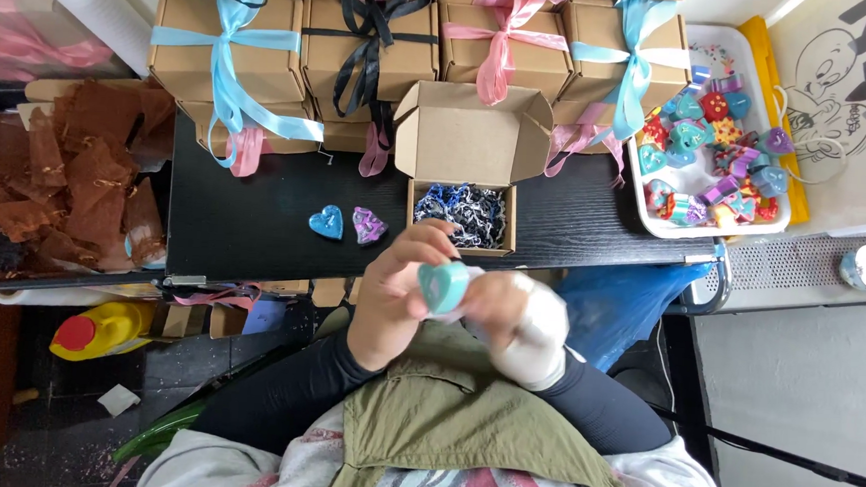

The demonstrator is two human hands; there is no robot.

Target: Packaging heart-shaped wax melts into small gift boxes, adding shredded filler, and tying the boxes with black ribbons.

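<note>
Head view: left hand [397, 296] and right hand [520, 324], grips clamped on teal heart [444, 284], near edge of black table [254, 228]; open box [464, 180] beyond; ribboned boxes [365, 44] far; tray [645, 211] right.

I am getting a single view here, from the camera sitting on the person's head. It is looking almost straight down past the chest, so the green vest and dark sleeves are filling the bottom of the frame. The hands [469, 311] are sitting close under the lens, near the centre. Beyond them the view is taking in the black worktop [244, 227] across the middle, with the stacked cardboard boxes [365, 39] running along the top edge, furthest from the wearer. There is no second view sharing any of this.
</note>
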